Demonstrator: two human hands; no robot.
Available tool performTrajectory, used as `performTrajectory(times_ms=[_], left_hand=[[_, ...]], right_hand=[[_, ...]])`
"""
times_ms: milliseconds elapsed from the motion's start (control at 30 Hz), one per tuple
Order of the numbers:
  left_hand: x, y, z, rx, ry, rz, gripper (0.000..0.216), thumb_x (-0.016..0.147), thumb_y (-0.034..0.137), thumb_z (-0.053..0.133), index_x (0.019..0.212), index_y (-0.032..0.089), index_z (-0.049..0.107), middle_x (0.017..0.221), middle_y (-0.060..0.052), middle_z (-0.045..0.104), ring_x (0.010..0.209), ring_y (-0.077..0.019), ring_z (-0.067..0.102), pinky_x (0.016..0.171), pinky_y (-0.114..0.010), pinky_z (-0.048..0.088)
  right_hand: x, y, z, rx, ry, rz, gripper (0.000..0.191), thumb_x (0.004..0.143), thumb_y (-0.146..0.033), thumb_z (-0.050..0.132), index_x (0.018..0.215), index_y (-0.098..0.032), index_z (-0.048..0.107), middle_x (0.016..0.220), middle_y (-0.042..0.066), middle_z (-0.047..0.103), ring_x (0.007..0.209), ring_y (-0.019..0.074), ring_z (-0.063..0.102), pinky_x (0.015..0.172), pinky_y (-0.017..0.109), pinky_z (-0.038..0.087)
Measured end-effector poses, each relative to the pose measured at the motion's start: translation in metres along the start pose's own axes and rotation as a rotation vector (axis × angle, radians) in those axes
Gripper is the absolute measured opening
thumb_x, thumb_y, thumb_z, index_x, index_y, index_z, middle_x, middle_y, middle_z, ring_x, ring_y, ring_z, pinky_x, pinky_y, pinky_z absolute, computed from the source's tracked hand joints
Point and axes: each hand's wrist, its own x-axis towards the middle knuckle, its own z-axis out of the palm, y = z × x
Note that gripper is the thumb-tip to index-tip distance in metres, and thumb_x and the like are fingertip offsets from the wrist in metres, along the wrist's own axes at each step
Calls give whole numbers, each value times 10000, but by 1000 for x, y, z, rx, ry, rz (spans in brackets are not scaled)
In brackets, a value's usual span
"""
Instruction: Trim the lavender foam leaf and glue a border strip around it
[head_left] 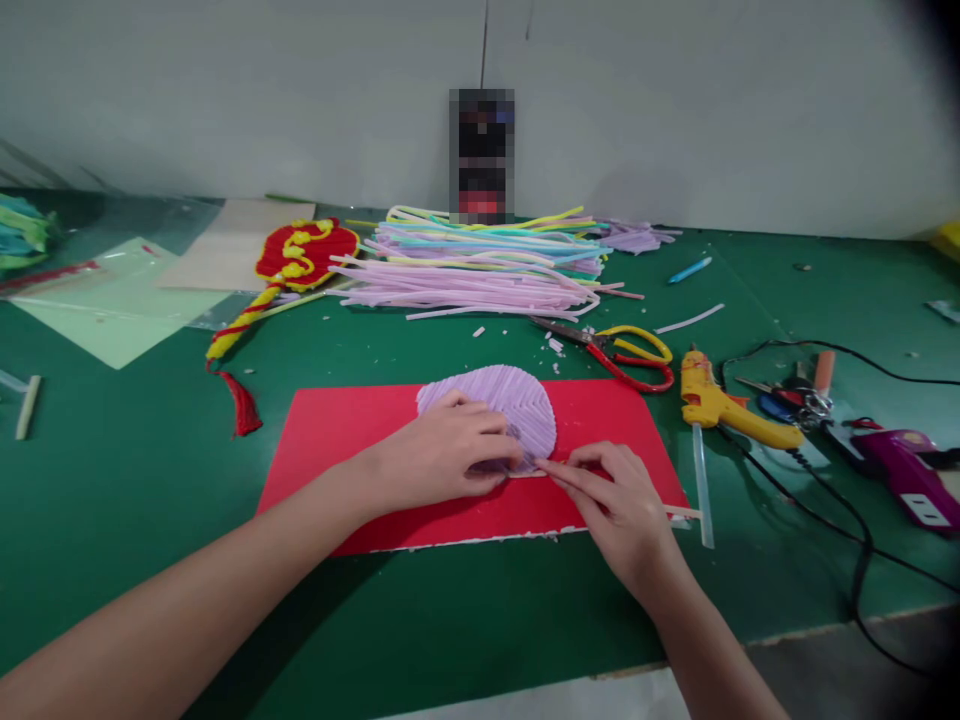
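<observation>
A rounded lilac piece, made of pipe cleaners laid side by side in slanting rows, lies on a red board. My left hand rests over its lower left part, with curled fingers pressing it down at the lower edge. Thumb and fingers of my right hand are pinched together at the piece's lower right edge. They hold a thin pale pipe cleaner, whose end sticks out to the right behind the hand. My fingers hide part of the lower edge.
Yellow-handled scissors lie behind the board. To the right are a yellow glue gun with its cord, keys and a purple tool. Pipe cleaner bundles and a red-yellow fan lie behind, before a wall.
</observation>
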Motion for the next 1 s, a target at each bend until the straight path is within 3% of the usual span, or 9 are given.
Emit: performTrajectory(times_ms=[233, 367, 533, 1000], left_hand=[[-1, 3, -3, -151, 17, -30, 168, 867, 242, 503, 1010, 262, 590, 992, 5, 647, 952, -160, 552, 798, -315, 291], [2, 4, -3, -213, 15, -99, 105, 880, 245, 502, 939, 238, 588, 963, 25, 664, 912, -151, 576, 788, -314, 292], [7, 3, 2, -219, 31, -147, 62, 853, 192, 536, 865, 227, 586, 902, 59, 666, 860, -130, 587, 757, -302, 289], [9, 3, 5, -195, 33, -135, 41, 859, 220, 538, 861, 221, 580, 911, 49, 663, 864, -141, 580, 725, -300, 279]], right_hand=[[0, -1, 0, -6, 7, 6, 268, 891, -195, 496, 1066, -299, 671, 854, 48, 600, 808, 176, 542, 720, 335, 408], [0, -2, 0, 0, 19, 21, 211, 886, -230, 518, 1020, -263, 677, 863, 50, 615, 816, 179, 548, 729, 336, 410], [0, 0, 0, 23, 38, 37, 146, 877, -257, 534, 868, -222, 675, 855, 49, 640, 822, 186, 569, 747, 342, 415], [-2, 2, 1, 49, 22, 19, 116, 876, -216, 534, 843, -215, 645, 851, 46, 636, 831, 194, 558, 750, 345, 407]])
